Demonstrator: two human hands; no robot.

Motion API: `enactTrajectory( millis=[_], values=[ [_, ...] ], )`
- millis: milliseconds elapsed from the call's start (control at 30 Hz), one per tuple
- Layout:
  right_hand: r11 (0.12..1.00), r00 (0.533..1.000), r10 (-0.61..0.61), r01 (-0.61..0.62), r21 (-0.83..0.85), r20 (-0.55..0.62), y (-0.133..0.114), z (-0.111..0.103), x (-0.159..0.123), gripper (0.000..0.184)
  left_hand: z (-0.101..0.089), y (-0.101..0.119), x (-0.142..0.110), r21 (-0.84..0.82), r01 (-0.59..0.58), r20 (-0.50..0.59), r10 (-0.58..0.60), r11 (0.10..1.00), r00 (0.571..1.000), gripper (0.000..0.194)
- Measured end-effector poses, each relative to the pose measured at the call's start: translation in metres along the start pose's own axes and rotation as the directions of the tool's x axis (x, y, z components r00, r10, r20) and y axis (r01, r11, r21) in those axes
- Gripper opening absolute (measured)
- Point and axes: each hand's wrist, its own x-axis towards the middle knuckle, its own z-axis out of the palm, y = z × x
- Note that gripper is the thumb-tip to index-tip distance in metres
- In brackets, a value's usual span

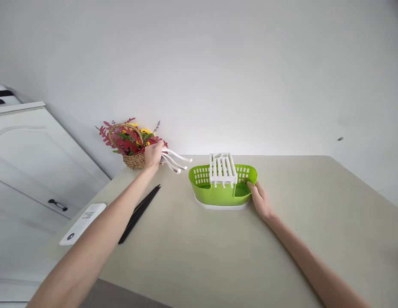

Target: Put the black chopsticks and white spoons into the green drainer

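Note:
My left hand (153,155) is raised above the table's far left, closed around a bunch of white utensil handles (176,161) that point right toward a green cutlery basket (218,193). The basket sits on a white base at the table's middle, with a white slotted rack (222,167) across its top. My right hand (259,199) grips the basket's right end, thumb on the rim.
A bundle of black chopsticks (139,211) lies on the beige table (218,256) under my left forearm. A white remote-like device (83,223) rests near the left edge. A wicker basket of artificial flowers (131,145) stands at the back. A white cabinet (32,162) is left.

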Motion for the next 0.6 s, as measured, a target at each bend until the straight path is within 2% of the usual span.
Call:
enactTrajectory(
  millis=[67,167,300,367,467,600],
  values=[
    [1.000,1.000,0.001,-0.001,-0.002,-0.002,-0.001,0.000,0.000,0.048,-0.009,-0.015,0.001,0.002,0.060,0.070,-0.060,0.998,0.996,0.032],
    [1.000,1.000,0.009,-0.009,-0.009,-0.004,-0.002,0.000,-0.001,0.047,-0.025,-0.038,-0.001,0.085,0.081,0.181,-0.095,0.993,0.979,0.029],
    [1.000,1.000,0.017,-0.017,-0.014,-0.010,-0.003,-0.001,-0.002,0.049,-0.043,-0.067,-0.009,0.235,0.066,0.355,-0.149,0.970,0.923,0.028],
    [1.000,1.000,0.019,-0.019,-0.018,-0.016,-0.003,-0.001,-0.003,0.050,-0.049,-0.080,-0.014,0.299,0.026,0.451,-0.165,0.954,0.877,0.027],
    [1.000,1.000,0.016,-0.016,-0.021,-0.021,-0.003,-0.001,-0.004,0.049,-0.054,-0.095,-0.023,0.381,-0.054,0.587,-0.195,0.923,0.786,0.026],
    [1.000,1.000,0.009,-0.010,-0.025,-0.023,-0.002,-0.002,-0.005,0.047,-0.055,-0.108,-0.033,0.451,-0.194,0.708,-0.217,0.871,0.672,0.024]
  ],
)
